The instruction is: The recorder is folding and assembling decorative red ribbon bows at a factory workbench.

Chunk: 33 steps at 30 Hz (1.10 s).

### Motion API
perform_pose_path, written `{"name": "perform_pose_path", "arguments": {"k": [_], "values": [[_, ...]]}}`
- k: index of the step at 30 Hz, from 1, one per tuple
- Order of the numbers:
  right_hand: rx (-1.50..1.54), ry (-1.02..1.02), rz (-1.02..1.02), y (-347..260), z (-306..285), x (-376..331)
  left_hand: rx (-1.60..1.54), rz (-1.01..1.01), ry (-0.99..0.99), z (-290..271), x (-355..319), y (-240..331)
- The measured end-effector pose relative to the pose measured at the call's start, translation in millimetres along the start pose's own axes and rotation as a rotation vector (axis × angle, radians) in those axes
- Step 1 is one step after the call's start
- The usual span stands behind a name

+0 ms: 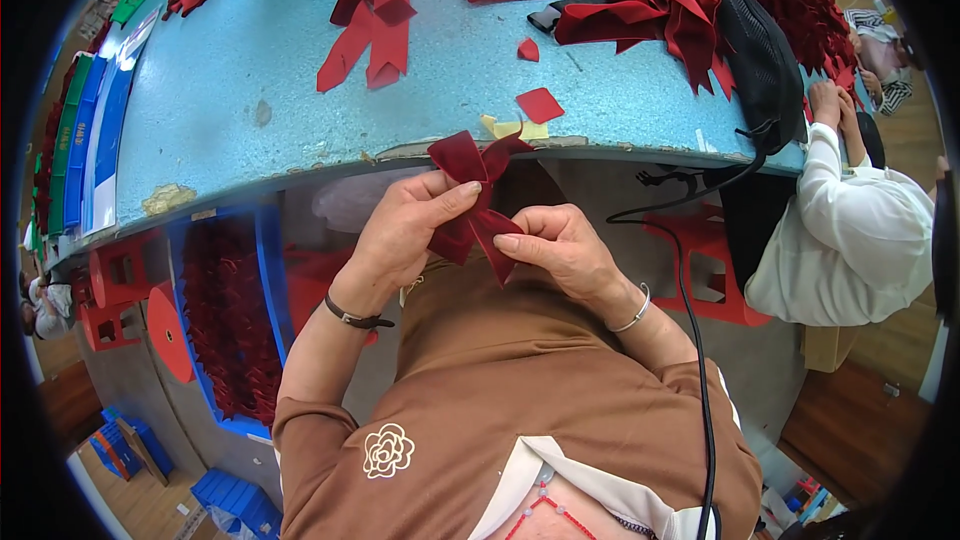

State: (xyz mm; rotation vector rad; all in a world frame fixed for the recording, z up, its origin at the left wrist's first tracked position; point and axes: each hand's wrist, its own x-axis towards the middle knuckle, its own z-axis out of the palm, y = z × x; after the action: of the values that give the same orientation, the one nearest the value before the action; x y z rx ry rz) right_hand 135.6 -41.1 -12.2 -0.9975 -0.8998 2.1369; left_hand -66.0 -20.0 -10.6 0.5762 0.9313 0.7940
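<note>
While the left hand (400,235) pinches the dark red velvet bow (473,195) at its knot, fingers clamped on it just near the blue surface (250,110) edge, the right hand (560,248) grips a lower tail, fingers together. Pulling unevenly could probably skew the loops or loosen the knot.

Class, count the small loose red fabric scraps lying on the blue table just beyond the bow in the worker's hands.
2. A small scrap lies mid-table; a larger one lies nearer the edge, just beyond the bow held by left hand and right hand. Others may hide under ribbon piles.
</note>
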Motion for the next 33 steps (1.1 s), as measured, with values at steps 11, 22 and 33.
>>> {"name": "perform_pose_path", "arguments": {"k": [11,22,33], "values": [[-0.134,-0.083,0.018,7.4,-11.3,-3.1,0.006,0.073,0.066,-21.2,0.0,1.8],[-0.124,0.093,-0.178,2.5,22.7,16.9,0.058,0.134,0.056,-20.9,-10.4,18.3],[-0.557,0.215,-0.388,-17.1,31.9,-3.8,0.151,0.114,-0.024,-22.6,-32.9,36.5]]}}
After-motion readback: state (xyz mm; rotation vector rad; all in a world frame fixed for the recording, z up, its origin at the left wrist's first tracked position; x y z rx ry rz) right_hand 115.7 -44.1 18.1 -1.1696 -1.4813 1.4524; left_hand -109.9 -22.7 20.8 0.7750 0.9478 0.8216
